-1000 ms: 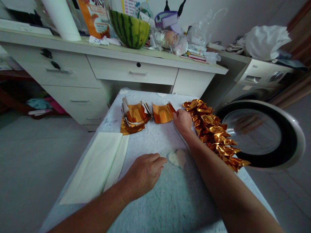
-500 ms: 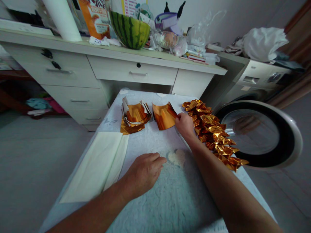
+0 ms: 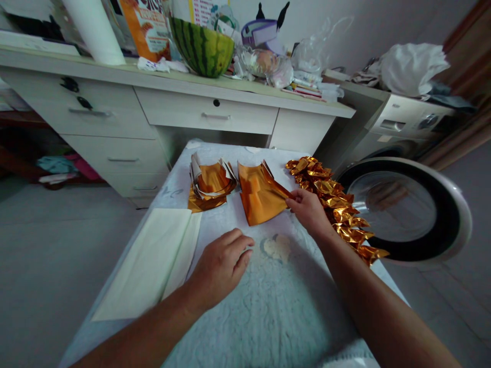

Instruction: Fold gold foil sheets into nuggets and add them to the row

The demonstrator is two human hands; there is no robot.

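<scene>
My right hand (image 3: 307, 208) pinches the right edge of a gold foil sheet (image 3: 261, 198), which lies over other curled foil in the middle of the table. My left hand (image 3: 224, 263) hovers over the cloth nearer to me, its thumb and fingers apart and nothing between them. Left of the held sheet sits a curled stack of gold foil with pale backing (image 3: 209, 200). A row of folded gold foil pieces (image 3: 337, 204) runs down the table's right side, partly behind my right hand.
Pale paper sheets (image 3: 141, 266) lie at the left of the cloth-covered table (image 3: 245, 337). Behind it, a white desk (image 3: 180, 87) carries a watermelon half (image 3: 203, 48) and clutter. At the right, a washing machine's round door (image 3: 452, 209) stands open beside the table.
My right hand has moved right and toward me, drawing a foil sheet's edge along. The fingers and thumb of my left hand have spread apart a little. The view has shifted slightly.
</scene>
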